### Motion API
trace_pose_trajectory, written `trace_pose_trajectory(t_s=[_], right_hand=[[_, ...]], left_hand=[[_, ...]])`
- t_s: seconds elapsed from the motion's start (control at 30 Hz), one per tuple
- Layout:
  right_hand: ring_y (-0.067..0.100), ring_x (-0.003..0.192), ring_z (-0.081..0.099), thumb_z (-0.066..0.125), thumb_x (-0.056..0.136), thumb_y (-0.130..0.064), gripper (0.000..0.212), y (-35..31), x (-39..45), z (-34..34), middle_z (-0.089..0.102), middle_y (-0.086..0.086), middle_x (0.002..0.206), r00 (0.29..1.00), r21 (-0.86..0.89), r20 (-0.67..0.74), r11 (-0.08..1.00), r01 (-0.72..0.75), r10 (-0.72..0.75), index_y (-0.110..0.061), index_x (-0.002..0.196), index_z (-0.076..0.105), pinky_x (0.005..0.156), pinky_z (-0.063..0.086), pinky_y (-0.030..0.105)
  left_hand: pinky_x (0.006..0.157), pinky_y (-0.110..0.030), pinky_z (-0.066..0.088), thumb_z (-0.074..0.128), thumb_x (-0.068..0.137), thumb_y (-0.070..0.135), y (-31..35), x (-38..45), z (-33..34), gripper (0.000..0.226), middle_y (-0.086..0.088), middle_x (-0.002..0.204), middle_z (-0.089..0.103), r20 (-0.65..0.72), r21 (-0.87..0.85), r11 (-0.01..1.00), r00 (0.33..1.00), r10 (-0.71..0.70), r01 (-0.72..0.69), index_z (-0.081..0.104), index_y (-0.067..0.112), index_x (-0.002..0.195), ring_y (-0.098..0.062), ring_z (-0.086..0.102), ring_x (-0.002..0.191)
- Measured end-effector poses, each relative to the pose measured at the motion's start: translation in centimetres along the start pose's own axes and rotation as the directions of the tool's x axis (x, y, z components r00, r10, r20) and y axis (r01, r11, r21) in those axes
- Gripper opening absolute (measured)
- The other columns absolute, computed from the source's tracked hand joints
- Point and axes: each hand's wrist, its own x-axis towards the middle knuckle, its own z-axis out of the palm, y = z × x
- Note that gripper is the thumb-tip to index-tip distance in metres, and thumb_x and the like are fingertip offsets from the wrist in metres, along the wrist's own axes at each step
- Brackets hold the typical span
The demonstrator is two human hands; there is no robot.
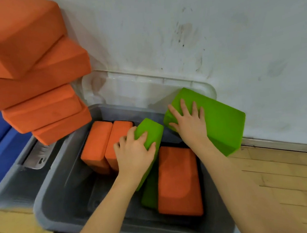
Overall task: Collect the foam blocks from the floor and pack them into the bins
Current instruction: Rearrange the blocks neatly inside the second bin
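Hands work over the grey plastic bin (51,209) by the wall. The left hand (134,155) curls round the upper end of a narrow green foam block (151,130) standing on edge between two upright orange foam blocks (106,141) and a flat orange foam block (178,181), its long axis running toward the person. The right hand (189,122), fingers spread, presses the large green foam block (218,121) tilted on the bin's far-right rim; whether its thumb hooks underneath seems likely but unclear.
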Motion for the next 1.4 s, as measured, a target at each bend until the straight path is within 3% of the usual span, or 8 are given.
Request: trace_pose_trajectory(t_s=[0.3,0.57,0.7,0.87,0.97,1.07,1.2,1.4], right_hand=[[0.049,0.127,0.041,0.037,0.09,-0.047,0.058,-1.6,-4.6,-5.3,0.039,0.02,0.146,0.924,0.314,-0.38,0.946,0.076,0.052,-0.023,0.141,0.028,0.098,0.041,0.059],[0.028,0.133,0.039,0.052,0.095,-0.03,0.059,-1.8,-10.5,-7.9,0.025,0.007,0.154,0.971,0.805,-0.141,0.593,0.0,0.192,-0.016,0.146,0.026,0.081,0.051,0.049],[0.033,0.128,0.042,0.049,0.091,-0.044,0.053,-0.1,-13.3,-5.9,0.015,0.007,0.155,0.988,0.66,-0.15,0.748,0.068,0.043,-0.024,0.138,0.035,0.07,0.055,0.043],[0.029,0.141,0.023,0.069,0.077,-0.052,0.075,1.4,-14.5,-4.7,0.015,0.006,0.157,0.998,0.603,-0.03,0.797,-0.029,0.058,-0.016,0.136,0.04,0.09,0.048,0.045],[0.033,0.141,0.022,0.073,0.07,-0.056,0.097,1.8,-14.2,-4.7,0.008,0.008,0.158,1.0,0.542,0.021,0.84,-0.022,0.012,-0.022,0.147,0.024,0.098,0.044,0.046],[0.034,0.142,0.015,0.069,0.079,-0.046,0.092,1.1,-14.0,-4.5,-0.005,0.008,0.159,0.998,0.518,0.052,0.855,0.005,-0.037,-0.032,0.15,0.012,0.1,0.043,0.046],[0.037,0.142,0.013,0.068,0.082,-0.039,0.084,0.2,-13.7,-4.2,-0.002,0.009,0.159,1.0,0.577,0.014,0.817,0.006,-0.018,-0.031,0.15,0.018,0.1,0.041,0.048],[0.041,0.133,0.034,0.075,0.073,-0.041,0.078,-0.4,-14.0,-5.7,0.022,0.012,0.155,0.994,0.529,-0.111,0.847,0.049,0.012,-0.029,0.142,0.04,0.081,0.051,0.048]], left_hand=[[0.077,-0.045,0.041,0.056,0.074,0.05,1.0,-1.0,-4.8,0.045,-0.003,0.123,0.059,-0.097,-0.13,0.979,0.981,-0.17,0.157,0.071,0.023,0.108,-0.037,0.057,0.095],[0.08,-0.045,0.04,0.067,0.078,0.044,3.5,-2.5,-8.8,0.039,-0.005,0.123,0.058,-0.157,-0.184,0.973,0.973,-0.168,0.139,0.07,0.021,0.109,-0.038,0.056,0.1],[0.082,-0.044,0.036,0.068,0.08,0.043,4.5,-4.8,-7.2,0.039,-0.002,0.129,0.054,0.006,-0.129,0.978,0.986,-0.166,0.165,0.067,0.024,0.114,-0.036,0.053,0.104],[0.076,-0.045,0.04,0.066,0.076,0.044,4.6,-5.9,-6.7,0.043,-0.008,0.128,0.056,0.068,-0.03,0.999,0.997,0.033,-0.031,0.067,0.022,0.114,-0.04,0.056,0.095],[0.09,-0.044,0.037,0.044,0.081,0.05,3.6,-5.8,-7.6,0.068,-0.002,0.154,0.022,0.251,0.103,0.962,0.943,0.22,-0.252,0.033,0.031,0.144,-0.036,0.042,0.118],[0.093,-0.042,0.04,0.046,0.083,0.051,2.5,-5.6,-8.0,0.074,0.008,0.158,0.003,0.371,0.101,0.957,0.903,0.217,-0.271,0.013,0.039,0.148,-0.033,0.039,0.121],[0.076,-0.046,0.052,0.029,0.072,0.057,1.6,-5.9,-7.0,0.077,-0.008,0.151,0.031,0.269,0.047,0.952,0.922,0.28,-0.303,0.04,0.027,0.142,-0.041,0.054,0.093],[0.056,-0.041,0.054,0.048,0.075,0.048,1.6,-7.1,-7.4,0.051,-0.008,0.125,0.062,-0.033,-0.06,0.95,0.952,0.304,-0.306,0.069,0.02,0.113,-0.035,0.062,0.071]])
